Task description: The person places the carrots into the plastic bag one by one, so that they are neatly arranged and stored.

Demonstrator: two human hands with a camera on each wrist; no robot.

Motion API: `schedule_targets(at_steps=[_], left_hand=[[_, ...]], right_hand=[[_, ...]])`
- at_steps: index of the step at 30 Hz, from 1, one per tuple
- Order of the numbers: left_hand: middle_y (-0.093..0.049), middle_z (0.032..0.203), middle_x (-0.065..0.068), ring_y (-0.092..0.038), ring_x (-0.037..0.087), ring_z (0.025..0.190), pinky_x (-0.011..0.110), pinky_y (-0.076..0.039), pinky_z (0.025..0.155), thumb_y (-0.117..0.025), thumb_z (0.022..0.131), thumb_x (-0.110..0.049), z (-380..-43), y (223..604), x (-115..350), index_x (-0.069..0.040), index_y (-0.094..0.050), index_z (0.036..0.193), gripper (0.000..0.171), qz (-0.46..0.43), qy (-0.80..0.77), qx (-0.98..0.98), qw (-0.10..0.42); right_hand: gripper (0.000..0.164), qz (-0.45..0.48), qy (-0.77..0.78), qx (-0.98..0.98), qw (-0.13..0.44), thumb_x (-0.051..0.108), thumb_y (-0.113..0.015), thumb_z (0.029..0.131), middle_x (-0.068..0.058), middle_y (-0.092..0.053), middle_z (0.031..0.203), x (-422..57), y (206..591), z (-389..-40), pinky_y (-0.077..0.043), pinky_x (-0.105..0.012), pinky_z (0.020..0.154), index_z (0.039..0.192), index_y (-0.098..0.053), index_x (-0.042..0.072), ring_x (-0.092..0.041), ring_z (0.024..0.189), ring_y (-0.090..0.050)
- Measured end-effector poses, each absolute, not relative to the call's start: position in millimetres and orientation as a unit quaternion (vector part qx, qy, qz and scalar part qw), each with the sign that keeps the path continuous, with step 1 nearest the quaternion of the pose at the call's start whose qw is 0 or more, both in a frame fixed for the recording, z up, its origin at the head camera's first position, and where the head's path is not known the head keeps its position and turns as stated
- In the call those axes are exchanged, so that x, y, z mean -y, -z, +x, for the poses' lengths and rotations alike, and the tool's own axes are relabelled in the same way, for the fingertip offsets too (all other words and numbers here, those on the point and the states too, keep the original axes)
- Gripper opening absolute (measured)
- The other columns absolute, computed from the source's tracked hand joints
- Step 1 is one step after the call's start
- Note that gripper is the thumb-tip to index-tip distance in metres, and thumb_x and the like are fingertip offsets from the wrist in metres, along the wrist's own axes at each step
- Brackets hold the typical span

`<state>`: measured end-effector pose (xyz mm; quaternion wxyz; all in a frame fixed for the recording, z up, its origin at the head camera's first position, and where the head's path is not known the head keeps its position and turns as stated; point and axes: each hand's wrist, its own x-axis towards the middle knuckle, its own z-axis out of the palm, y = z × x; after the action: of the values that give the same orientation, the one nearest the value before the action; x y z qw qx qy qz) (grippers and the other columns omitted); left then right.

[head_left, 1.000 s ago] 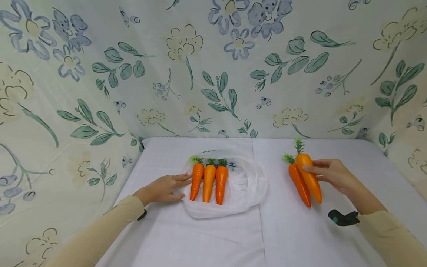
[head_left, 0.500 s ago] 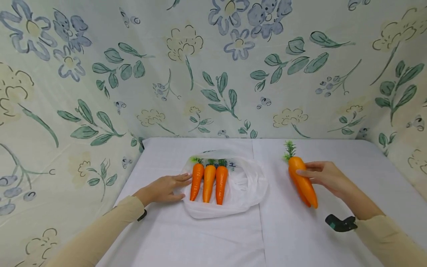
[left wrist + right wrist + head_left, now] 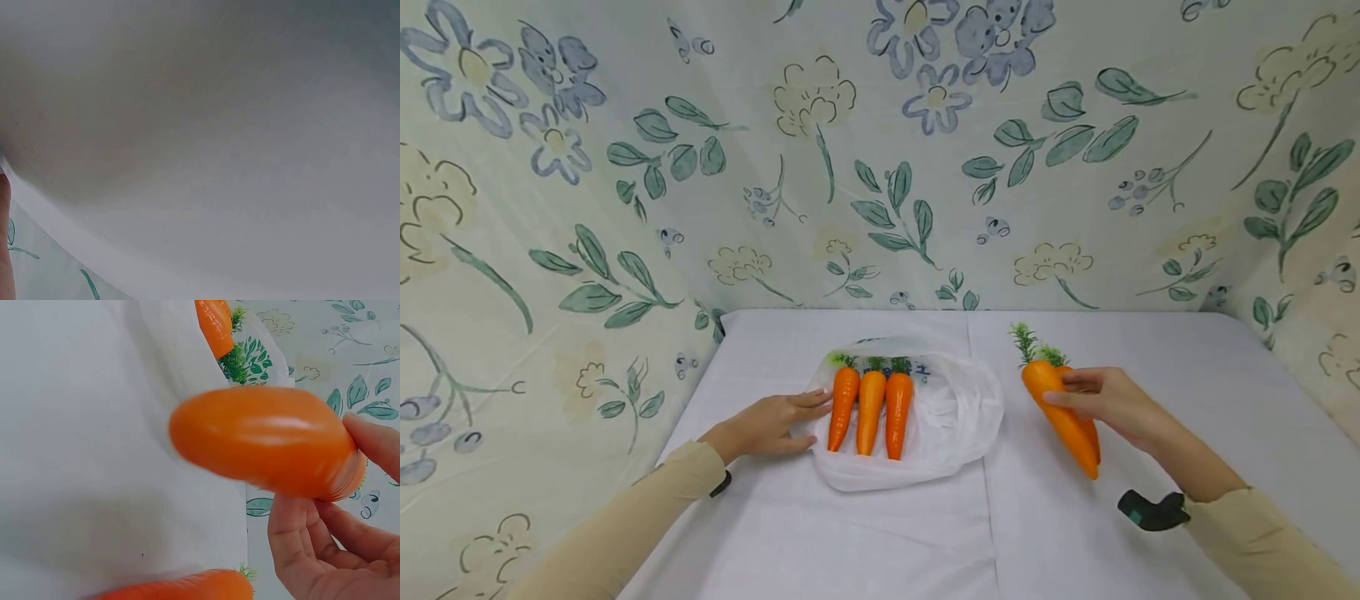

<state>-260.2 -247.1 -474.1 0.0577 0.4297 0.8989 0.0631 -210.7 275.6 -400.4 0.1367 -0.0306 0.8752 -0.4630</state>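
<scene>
My right hand [image 3: 1116, 408] pinches an orange toy carrot [image 3: 1060, 417] near its leafy top, thumb on one side and fingers on the other. In the right wrist view that held carrot [image 3: 262, 440] points its tip at the camera. A second carrot [image 3: 1093, 433], partly hidden behind it, lies on the table, and its leaves show beside the fingers. Three more carrots [image 3: 870, 412] lie side by side on a white plastic bag [image 3: 887, 477], leaves away from me. My left hand [image 3: 775, 423] rests at the bag's left edge with fingers extended.
A white cloth [image 3: 850, 550] covers the table, with a seam running right of the bag. Flower-patterned fabric [image 3: 880, 167] walls off the back and both sides. A dark device [image 3: 1152, 510] sits at my right wrist.
My right hand has moved left with its carrot, passing over the lying carrot, which now shows on the right of the held one. My left hand and the bag stay in place.
</scene>
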Motion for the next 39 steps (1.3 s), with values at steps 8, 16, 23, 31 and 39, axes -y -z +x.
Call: schedule_targets(at_steps=[8, 16, 23, 31, 39], left_hand=[[-0.038, 0.156, 0.008, -0.041, 0.026, 0.141, 0.044, -0.042, 0.107, -0.057, 0.099, -0.039, -259.7, 473.2, 247.4, -0.010, -0.046, 0.149, 0.059, 0.430, -0.069, -0.898, 0.060], [-0.039, 0.156, 0.008, -0.041, 0.025, 0.140, 0.042, -0.042, 0.108, -0.058, 0.099, -0.039, -262.6, 476.1, 249.9, -0.009, -0.049, 0.147, 0.058, 0.443, -0.067, -0.893, 0.046], [-0.039, 0.155, 0.009, -0.042, 0.026, 0.140, 0.043, -0.043, 0.107, -0.058, 0.099, -0.038, -262.4, 476.6, 249.7, -0.008, -0.049, 0.147, 0.058, 0.445, -0.075, -0.891, 0.047], [-0.039, 0.156, 0.007, -0.042, 0.026, 0.140, 0.043, -0.043, 0.107, -0.057, 0.099, -0.041, -262.3, 477.4, 249.7, -0.009, -0.048, 0.148, 0.059, 0.442, -0.070, -0.893, 0.047], [-0.037, 0.157, 0.005, -0.040, 0.023, 0.141, 0.041, -0.041, 0.109, -0.056, 0.099, -0.042, -262.8, 478.6, 249.5, -0.011, -0.047, 0.149, 0.059, 0.434, -0.068, -0.897, 0.053]], right_hand=[[0.072, -0.055, 0.474, -0.867, 0.143, 0.032, -0.071, 0.093, -0.026, -0.062, 0.124, -259.1, 401.2, -208.0, -0.056, -0.039, 0.087, 0.139, -0.044, -0.017, -0.027, 0.099, -0.063], [0.065, -0.077, 0.478, -0.863, 0.148, 0.030, -0.075, 0.090, -0.014, -0.066, 0.110, -243.7, 402.8, -206.0, -0.055, -0.039, 0.080, 0.133, -0.053, -0.013, -0.025, 0.093, -0.063], [0.064, -0.089, 0.480, -0.857, 0.162, 0.031, -0.078, 0.087, -0.012, -0.068, 0.107, -228.2, 401.9, -203.9, -0.058, -0.038, 0.081, 0.131, -0.057, -0.011, -0.023, 0.089, -0.066], [0.065, -0.092, 0.478, -0.856, 0.178, 0.032, -0.080, 0.085, -0.010, -0.069, 0.105, -212.5, 404.0, -205.8, -0.057, -0.041, 0.085, 0.130, -0.058, -0.010, -0.023, 0.089, -0.067], [0.066, -0.099, 0.475, -0.852, 0.196, 0.031, -0.081, 0.084, -0.008, -0.069, 0.102, -199.2, 409.0, -208.9, -0.057, -0.039, 0.084, 0.131, -0.058, -0.010, -0.021, 0.088, -0.065]])
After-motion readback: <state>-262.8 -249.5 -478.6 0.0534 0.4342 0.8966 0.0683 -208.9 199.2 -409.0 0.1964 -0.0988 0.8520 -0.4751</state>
